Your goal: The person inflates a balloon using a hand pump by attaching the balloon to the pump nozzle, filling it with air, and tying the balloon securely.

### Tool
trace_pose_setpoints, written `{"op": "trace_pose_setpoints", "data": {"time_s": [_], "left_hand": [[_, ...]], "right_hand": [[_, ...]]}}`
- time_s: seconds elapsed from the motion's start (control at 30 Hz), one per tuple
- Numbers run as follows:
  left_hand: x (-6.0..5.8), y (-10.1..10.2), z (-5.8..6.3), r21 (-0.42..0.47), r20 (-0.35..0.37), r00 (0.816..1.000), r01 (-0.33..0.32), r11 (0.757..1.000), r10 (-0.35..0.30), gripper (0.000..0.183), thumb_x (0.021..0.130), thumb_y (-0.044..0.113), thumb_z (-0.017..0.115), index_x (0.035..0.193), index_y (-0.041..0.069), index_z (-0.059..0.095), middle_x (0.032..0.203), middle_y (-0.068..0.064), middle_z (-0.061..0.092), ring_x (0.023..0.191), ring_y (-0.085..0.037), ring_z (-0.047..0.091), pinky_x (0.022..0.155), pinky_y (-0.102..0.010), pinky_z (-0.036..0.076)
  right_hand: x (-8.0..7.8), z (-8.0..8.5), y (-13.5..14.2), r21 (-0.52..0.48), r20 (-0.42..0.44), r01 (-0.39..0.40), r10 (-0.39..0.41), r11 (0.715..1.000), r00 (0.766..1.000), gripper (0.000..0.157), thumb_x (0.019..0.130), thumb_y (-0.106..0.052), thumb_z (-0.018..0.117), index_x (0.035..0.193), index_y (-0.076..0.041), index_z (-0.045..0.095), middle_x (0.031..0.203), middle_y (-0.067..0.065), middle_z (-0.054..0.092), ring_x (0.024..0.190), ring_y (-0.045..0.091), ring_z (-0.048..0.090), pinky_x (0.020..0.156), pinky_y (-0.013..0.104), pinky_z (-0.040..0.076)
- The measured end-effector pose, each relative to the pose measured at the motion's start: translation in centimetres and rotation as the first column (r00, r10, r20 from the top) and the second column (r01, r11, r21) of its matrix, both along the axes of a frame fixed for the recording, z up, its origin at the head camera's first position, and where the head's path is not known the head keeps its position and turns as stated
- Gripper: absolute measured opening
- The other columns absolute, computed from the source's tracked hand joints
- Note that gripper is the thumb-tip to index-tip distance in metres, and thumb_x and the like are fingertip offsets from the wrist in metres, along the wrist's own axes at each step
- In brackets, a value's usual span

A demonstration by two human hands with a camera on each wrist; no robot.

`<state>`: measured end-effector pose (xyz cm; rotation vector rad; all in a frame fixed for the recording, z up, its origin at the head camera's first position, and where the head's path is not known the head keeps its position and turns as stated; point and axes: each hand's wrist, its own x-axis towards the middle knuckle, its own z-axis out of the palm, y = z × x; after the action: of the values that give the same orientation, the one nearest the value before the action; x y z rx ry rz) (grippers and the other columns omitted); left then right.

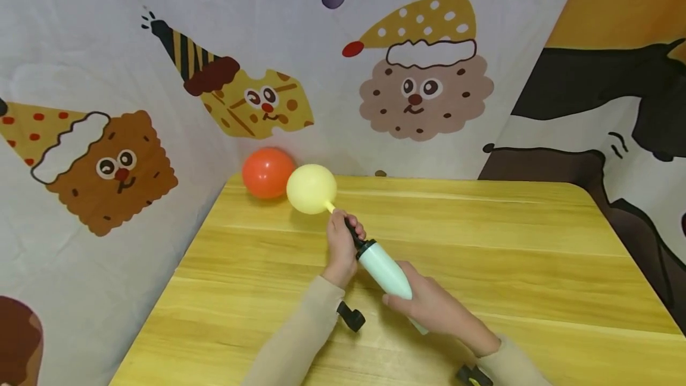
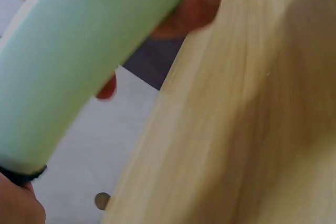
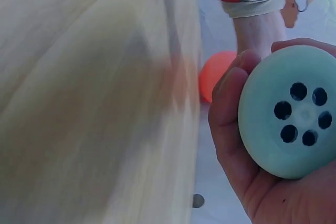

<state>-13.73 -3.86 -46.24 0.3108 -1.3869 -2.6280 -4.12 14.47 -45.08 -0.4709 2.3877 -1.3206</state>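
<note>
A yellow balloon (image 1: 311, 188), rounded with air, sits at the tip of a mint-green balloon pump (image 1: 383, 270). My left hand (image 1: 340, 246) grips the pump's black nozzle (image 1: 351, 232) right by the balloon's neck (image 1: 329, 206). Farther down, my right hand (image 1: 439, 304) wraps round the green barrel, which slants over the table toward me. In the right wrist view, the pump's round end (image 3: 289, 156) with several dark holes faces the camera, cupped by the fingers. The left wrist view is filled by the barrel (image 2: 100, 66).
An orange balloon (image 1: 268, 173) rests at the table's back left corner, beside the yellow one. The wooden table (image 1: 514, 243) backs onto a cloth (image 1: 332, 64) printed with cartoon biscuits. Black straps with devices (image 1: 351, 317) are on both wrists.
</note>
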Motion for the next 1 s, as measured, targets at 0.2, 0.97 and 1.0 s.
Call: {"op": "trace_pose_setpoints", "data": {"time_s": [0.2, 0.97, 1.0], "left_hand": [[-1.2, -2.4, 1.3, 0.032, -0.036, 0.996, -0.081, 0.996, 0.082, 0.034, 0.111, 0.022, 0.031, 0.083, 0.011, 0.047, 0.068, 0.002, 0.046, 0.053, -0.008, 0.044, 0.047, -0.019, 0.040], [0.3, -1.4, -0.2, 0.047, 0.010, 0.998, -0.062, 0.997, 0.061, 0.031, 0.113, 0.023, 0.030, 0.090, 0.010, 0.047, 0.073, 0.001, 0.049, 0.057, -0.009, 0.046, 0.051, -0.019, 0.042], [0.4, -1.2, -0.3, 0.040, 0.017, 0.998, -0.054, 0.998, 0.054, 0.031, 0.113, 0.024, 0.031, 0.090, 0.011, 0.047, 0.073, 0.001, 0.049, 0.057, -0.009, 0.047, 0.051, -0.019, 0.043]], "right_hand": [[1.4, 0.8, 2.0, -0.013, 0.033, -0.051, 0.052, 0.999, 0.998, 0.071, 0.099, -0.037, 0.071, 0.156, -0.012, 0.037, 0.110, 0.012, 0.065, 0.077, 0.020, 0.065, 0.057, 0.035, 0.056], [0.1, 0.1, 0.1, 0.037, -0.045, -0.045, 0.046, 0.998, 0.998, 0.068, 0.096, -0.035, 0.074, 0.148, -0.005, 0.044, 0.098, 0.009, 0.066, 0.071, 0.016, 0.063, 0.055, 0.033, 0.054], [-0.1, 0.1, -0.2, 0.034, -0.042, -0.045, 0.047, 0.998, 0.998, 0.067, 0.096, -0.036, 0.073, 0.148, -0.005, 0.044, 0.098, 0.009, 0.066, 0.071, 0.016, 0.063, 0.055, 0.034, 0.054]]}}
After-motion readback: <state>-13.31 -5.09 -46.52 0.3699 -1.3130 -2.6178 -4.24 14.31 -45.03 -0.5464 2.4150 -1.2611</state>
